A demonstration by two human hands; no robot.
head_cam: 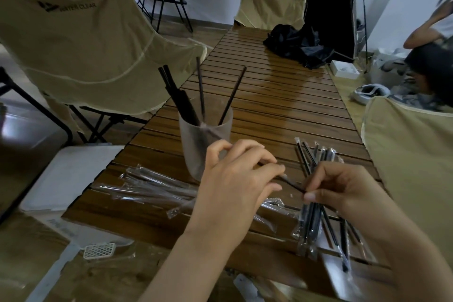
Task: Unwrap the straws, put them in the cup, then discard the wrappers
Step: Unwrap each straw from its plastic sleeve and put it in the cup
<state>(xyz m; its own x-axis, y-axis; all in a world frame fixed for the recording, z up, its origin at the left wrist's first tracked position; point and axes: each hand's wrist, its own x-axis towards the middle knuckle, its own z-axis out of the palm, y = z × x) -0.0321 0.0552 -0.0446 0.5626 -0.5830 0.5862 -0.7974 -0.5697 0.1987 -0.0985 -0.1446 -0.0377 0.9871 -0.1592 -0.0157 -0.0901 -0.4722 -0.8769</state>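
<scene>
A frosted cup [196, 144] stands on the slatted wooden table [282, 110] with several black straws [182, 103] upright in it. My left hand [235, 184] and my right hand [343, 189] meet in front of the cup and pinch the two ends of one thin black straw [293, 185], part of it in clear wrapper. Empty clear wrappers [152, 186] lie in a pile to the left of my hands. A bundle of wrapped black straws [316, 208] lies under and behind my right hand.
Beige folding chairs stand at the left [81, 46], far end [272, 5] and right [411, 154]. A black bag [296, 44] lies far up the table. A white box lid [68, 176] sits left of the table. A person [429, 56] sits at the far right.
</scene>
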